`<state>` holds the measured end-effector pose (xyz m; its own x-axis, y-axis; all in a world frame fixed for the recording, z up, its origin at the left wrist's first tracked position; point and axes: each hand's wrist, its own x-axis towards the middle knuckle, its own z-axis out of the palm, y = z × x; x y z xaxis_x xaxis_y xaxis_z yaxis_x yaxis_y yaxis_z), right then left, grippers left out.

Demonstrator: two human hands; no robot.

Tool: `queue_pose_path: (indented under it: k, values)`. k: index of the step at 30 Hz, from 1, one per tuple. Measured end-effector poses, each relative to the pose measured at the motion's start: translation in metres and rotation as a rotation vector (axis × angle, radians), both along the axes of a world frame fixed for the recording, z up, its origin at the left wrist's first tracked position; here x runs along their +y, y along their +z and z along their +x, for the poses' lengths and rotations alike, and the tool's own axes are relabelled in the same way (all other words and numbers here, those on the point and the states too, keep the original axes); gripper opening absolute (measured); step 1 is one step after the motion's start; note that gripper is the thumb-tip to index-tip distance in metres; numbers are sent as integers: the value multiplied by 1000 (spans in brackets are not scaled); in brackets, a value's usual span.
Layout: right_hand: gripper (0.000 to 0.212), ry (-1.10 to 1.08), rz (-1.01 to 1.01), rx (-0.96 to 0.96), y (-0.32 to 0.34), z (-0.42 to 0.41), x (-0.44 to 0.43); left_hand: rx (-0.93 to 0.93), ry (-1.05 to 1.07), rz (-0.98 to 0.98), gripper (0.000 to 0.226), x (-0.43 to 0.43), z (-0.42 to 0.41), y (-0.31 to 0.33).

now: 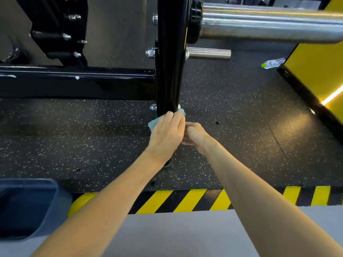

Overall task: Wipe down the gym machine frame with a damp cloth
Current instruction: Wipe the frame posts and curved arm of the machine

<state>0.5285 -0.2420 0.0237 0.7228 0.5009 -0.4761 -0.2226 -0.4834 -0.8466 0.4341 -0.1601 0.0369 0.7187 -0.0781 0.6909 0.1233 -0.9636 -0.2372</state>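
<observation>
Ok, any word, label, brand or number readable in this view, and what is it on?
No text can be read here.
On the plastic bottle at far right: a label, too blurred to read.
On the black frame upright and the teal cloth: no lettering shows.
On the yellow-and-black hazard stripe: a warning marking only, no words.

Floor: black rubber matting (241, 127) flecked with white.
Front edge: a yellow-and-black striped strip (185, 201) bordered the matting, with plain grey floor (185, 234) nearer.
Bottle: a clear, green-capped bottle (272, 63) lay on its side on the matting, beside a yellow wall (315, 71).
</observation>
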Motion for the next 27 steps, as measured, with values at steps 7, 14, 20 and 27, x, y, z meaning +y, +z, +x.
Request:
queue_pose_path:
  k: [7,14,20,27]
  values:
    - [38,-37,31,1,3,0,5,26,74,280,33,9,2,22]
    - [39,-36,55,15,12,-7,5,-18,56,285,26,18,-5,37]
    - [40,-38,58,4,7,-8,5,98,14,296,36,15,-17,5]
    - [42,-40,63,57,2,-3,5,-10,-33,228,27,26,-11,8]
